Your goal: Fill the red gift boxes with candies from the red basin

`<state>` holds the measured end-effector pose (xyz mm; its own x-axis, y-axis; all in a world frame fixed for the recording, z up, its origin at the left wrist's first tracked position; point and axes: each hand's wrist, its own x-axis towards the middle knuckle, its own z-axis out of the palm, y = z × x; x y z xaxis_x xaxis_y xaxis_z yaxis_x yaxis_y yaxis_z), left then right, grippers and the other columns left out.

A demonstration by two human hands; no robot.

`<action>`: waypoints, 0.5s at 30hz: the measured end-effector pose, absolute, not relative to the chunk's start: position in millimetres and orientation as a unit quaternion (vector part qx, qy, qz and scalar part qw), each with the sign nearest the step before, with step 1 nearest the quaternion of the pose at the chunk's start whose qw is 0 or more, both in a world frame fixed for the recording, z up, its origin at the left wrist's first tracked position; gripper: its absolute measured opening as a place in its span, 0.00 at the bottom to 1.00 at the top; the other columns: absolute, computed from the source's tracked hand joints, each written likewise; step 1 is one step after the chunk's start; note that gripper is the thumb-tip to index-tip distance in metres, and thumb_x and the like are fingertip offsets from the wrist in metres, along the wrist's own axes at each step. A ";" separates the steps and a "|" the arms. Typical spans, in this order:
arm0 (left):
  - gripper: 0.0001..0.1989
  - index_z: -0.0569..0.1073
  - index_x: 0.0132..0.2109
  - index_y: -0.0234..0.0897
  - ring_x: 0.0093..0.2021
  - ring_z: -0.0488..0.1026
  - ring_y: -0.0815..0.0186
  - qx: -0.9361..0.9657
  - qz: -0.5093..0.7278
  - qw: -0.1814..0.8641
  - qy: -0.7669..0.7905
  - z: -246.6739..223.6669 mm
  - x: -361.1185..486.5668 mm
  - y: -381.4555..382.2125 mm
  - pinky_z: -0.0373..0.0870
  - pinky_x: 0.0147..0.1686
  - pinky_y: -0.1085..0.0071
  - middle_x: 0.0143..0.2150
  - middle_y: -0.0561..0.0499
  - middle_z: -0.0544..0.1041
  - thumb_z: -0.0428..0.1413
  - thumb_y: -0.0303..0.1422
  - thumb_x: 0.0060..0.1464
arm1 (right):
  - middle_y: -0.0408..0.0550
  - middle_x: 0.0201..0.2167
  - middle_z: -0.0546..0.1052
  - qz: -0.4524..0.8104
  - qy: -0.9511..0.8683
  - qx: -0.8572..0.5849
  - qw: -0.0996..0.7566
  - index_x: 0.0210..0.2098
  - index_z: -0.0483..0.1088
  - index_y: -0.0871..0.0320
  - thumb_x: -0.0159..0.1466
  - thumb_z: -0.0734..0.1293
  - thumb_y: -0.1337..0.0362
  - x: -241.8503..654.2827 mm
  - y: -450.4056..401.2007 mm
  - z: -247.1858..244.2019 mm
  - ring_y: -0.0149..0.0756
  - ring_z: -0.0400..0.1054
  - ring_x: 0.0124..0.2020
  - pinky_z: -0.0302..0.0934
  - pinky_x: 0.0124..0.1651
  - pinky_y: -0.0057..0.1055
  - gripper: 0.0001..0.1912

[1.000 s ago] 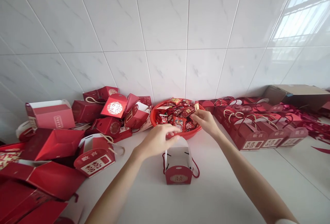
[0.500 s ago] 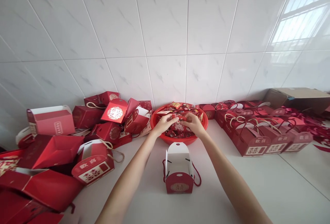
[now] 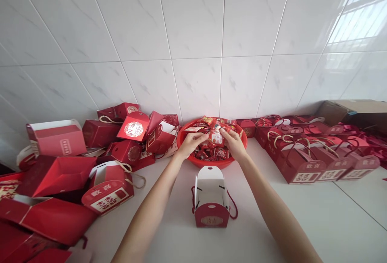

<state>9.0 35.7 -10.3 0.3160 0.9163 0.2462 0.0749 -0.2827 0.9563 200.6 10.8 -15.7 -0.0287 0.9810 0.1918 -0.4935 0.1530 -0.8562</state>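
Observation:
My right hand pinches a shiny red candy packet with a printed figure, raised over the orange-red plastic basin. The fingers of my left hand are pressed together at the packet's left side; I cannot tell what is between them. Several wrapped red sweets fill the basin below both hands. Between my forearms an open red gift box stands upright, its white inside showing and dark red cord handles hanging at its sides.
On the left lies a loose pile of red gift boxes. Rows of red boxes with cord handles stand at the right. Behind them are a cardboard box and dark red ribbons. A tiled wall closes off the back.
My hands have moved slightly apart above the basin. The packet now shows its printed face, lifted by my right hand. The view has shifted a little; the open box stays in place.

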 end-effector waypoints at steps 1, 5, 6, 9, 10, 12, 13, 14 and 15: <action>0.18 0.83 0.39 0.37 0.47 0.79 0.54 0.652 0.473 0.452 0.384 -12.9 8.7 38.4 0.74 0.53 0.55 0.42 0.45 0.84 0.62 0.48 0.52 | 0.43 0.33 0.83 0.586 -0.381 -0.279 0.659 0.34 0.80 0.55 0.50 0.80 0.50 202.1 12.4 -15.8 0.39 0.77 0.36 0.73 0.41 0.33 0.18; 0.14 0.83 0.40 0.39 0.53 0.77 0.54 0.625 0.521 0.387 0.434 -22.8 7.5 50.1 0.72 0.57 0.58 0.49 0.46 0.82 0.60 0.42 0.53 | 0.41 0.35 0.82 0.599 -0.314 -0.254 0.691 0.37 0.77 0.52 0.55 0.77 0.51 210.9 17.4 -14.8 0.36 0.77 0.36 0.74 0.35 0.30 0.16; 0.11 0.83 0.38 0.38 0.52 0.77 0.54 0.628 0.514 0.375 0.448 -24.3 7.3 52.7 0.73 0.56 0.58 0.47 0.46 0.83 0.61 0.39 0.52 | 0.41 0.34 0.82 0.608 -0.301 -0.251 0.691 0.37 0.76 0.52 0.56 0.76 0.51 212.9 18.2 -14.8 0.36 0.77 0.35 0.73 0.33 0.29 0.15; 0.06 0.82 0.35 0.37 0.46 0.79 0.54 0.651 0.473 0.340 0.487 -24.3 8.4 58.3 0.74 0.52 0.57 0.41 0.45 0.84 0.60 0.31 0.50 | 0.42 0.32 0.81 0.632 -0.254 -0.240 0.692 0.37 0.75 0.53 0.61 0.73 0.51 216.5 20.5 -16.4 0.35 0.75 0.31 0.71 0.27 0.27 0.13; 0.06 0.82 0.35 0.37 0.46 0.79 0.54 0.663 0.458 0.325 0.495 -22.7 9.8 59.5 0.74 0.51 0.58 0.41 0.45 0.84 0.60 0.29 0.50 | 0.42 0.32 0.81 0.634 -0.242 -0.241 0.694 0.37 0.74 0.53 0.61 0.72 0.51 216.9 21.5 -17.5 0.34 0.75 0.30 0.70 0.25 0.26 0.13; 0.07 0.82 0.35 0.38 0.48 0.79 0.54 0.694 0.427 0.292 0.500 -18.3 14.3 61.0 0.72 0.54 0.59 0.42 0.45 0.84 0.59 0.27 0.50 | 0.42 0.32 0.81 0.628 -0.232 -0.255 0.698 0.37 0.74 0.52 0.61 0.72 0.52 216.8 23.9 -20.3 0.35 0.75 0.30 0.69 0.25 0.26 0.11; 0.07 0.81 0.35 0.38 0.49 0.78 0.54 0.712 0.409 0.276 0.500 -15.8 17.3 61.5 0.71 0.55 0.59 0.42 0.46 0.84 0.59 0.26 0.49 | 0.42 0.33 0.82 0.622 -0.234 -0.267 0.698 0.37 0.75 0.52 0.61 0.73 0.53 216.6 25.4 -21.8 0.35 0.75 0.31 0.69 0.25 0.26 0.11; 0.07 0.81 0.34 0.38 0.49 0.78 0.53 0.730 0.389 0.261 0.498 -13.6 20.8 61.9 0.71 0.55 0.59 0.42 0.46 0.83 0.60 0.25 0.49 | 0.43 0.34 0.82 0.615 -0.241 -0.279 0.697 0.37 0.75 0.52 0.60 0.73 0.53 216.4 26.9 -23.3 0.36 0.76 0.33 0.69 0.26 0.27 0.11; 0.06 0.80 0.34 0.38 0.49 0.78 0.52 0.746 0.368 0.248 0.497 -11.8 24.3 62.4 0.71 0.55 0.58 0.41 0.46 0.83 0.61 0.25 0.47 | 0.43 0.35 0.82 0.608 -0.250 -0.290 0.695 0.38 0.75 0.51 0.59 0.73 0.53 216.4 28.4 -24.8 0.37 0.76 0.34 0.70 0.27 0.28 0.12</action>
<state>24.3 62.4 -11.8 0.2351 0.9240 0.3016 0.5593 -0.3824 0.7355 216.4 28.4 -24.8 0.1352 0.9908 -0.0054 -0.7006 0.0917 -0.7076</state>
